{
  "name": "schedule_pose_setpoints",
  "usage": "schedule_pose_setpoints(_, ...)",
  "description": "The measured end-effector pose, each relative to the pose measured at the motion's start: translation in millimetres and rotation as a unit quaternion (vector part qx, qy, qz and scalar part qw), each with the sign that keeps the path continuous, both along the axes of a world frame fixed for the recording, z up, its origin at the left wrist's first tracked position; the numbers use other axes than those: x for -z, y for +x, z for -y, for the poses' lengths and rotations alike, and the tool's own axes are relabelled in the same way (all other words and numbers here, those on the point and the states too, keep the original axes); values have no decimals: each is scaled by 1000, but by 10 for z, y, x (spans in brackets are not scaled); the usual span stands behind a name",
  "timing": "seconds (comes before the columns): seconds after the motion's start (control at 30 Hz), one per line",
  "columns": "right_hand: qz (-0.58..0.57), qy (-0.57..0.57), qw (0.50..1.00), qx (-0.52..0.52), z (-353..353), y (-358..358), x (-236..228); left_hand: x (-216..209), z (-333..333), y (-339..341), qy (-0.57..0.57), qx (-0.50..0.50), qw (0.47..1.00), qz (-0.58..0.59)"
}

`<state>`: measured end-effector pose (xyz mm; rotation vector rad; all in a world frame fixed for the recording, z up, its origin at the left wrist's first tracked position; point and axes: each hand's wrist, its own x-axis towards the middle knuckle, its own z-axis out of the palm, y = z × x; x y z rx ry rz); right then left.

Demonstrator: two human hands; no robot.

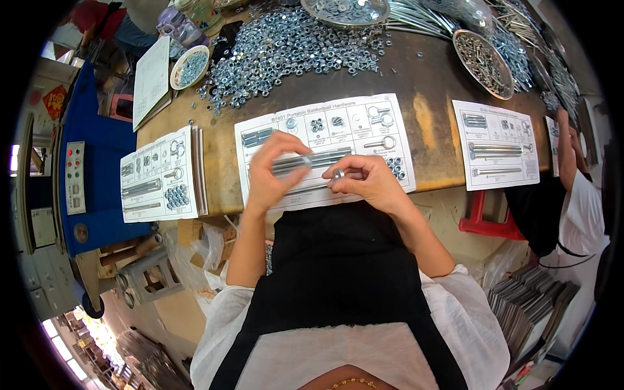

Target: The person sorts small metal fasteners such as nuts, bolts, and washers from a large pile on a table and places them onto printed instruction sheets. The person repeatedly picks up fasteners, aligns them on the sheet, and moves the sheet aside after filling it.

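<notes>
A white printed sheet (383, 107) with pictures of bolts, nuts and rings lies at the table's front edge, under both my hands. My right hand (370, 182) is closed in a pinch on a small silvery metal nut (338, 173), just above the sheet's lower middle. Left of it, my left hand (276, 169) hovers with curled fingers, thumb and index close together. A blurred silvery glint shows at those fingertips; what it is I cannot make out. The hands are apart. Beyond them spreads a large heap of loose nuts (279, 55).
A metal bowl of washers (348, 25), a dish of bolts (484, 65) and a small white bowl (190, 67) stand around the heap. Similar sheets lie left (159, 175) and right (499, 146). At far right is another person's arm (567, 153); a red stool (491, 218) stands below.
</notes>
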<state>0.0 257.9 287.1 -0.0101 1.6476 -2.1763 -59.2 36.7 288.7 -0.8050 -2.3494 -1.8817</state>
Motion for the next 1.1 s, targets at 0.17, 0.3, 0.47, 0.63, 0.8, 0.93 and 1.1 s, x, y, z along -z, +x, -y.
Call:
schedule_pose_setpoints(0.17, 19, 4, 1000, -17, -38, -29, -20, 245, 93, -352, -422, -122, 879, -185)
schedule_pose_setpoints(0.3, 19, -11, 1000, -15, -1, -39, -24, 436, 58, -473, -545, -128, 780, -279)
schedule_pose_setpoints(0.47, 49, -59, 997, 8, -75, -2, 49, 352, 25, -437, -544, -151, 783, -261)
schedule_pose_setpoints(0.63, 128, -213, 962, 114, -192, 14, 215, 473, 79, -170, -470, -153, 830, -260)
schedule_pose_setpoints(0.8, 126, -330, 933, 73, -608, -123, 477, 506, 101, -152, -445, -170, 839, -264)
schedule_pose_setpoints(0.93, -68, 322, 915, 235, -734, -196, 307, 488, 333, -47, -368, -233, 883, -176)
schedule_pose_setpoints(1.1, -90, 512, 824, 226, -1060, -21, 557, 534, 977, 460, -353, -381, 845, 130)
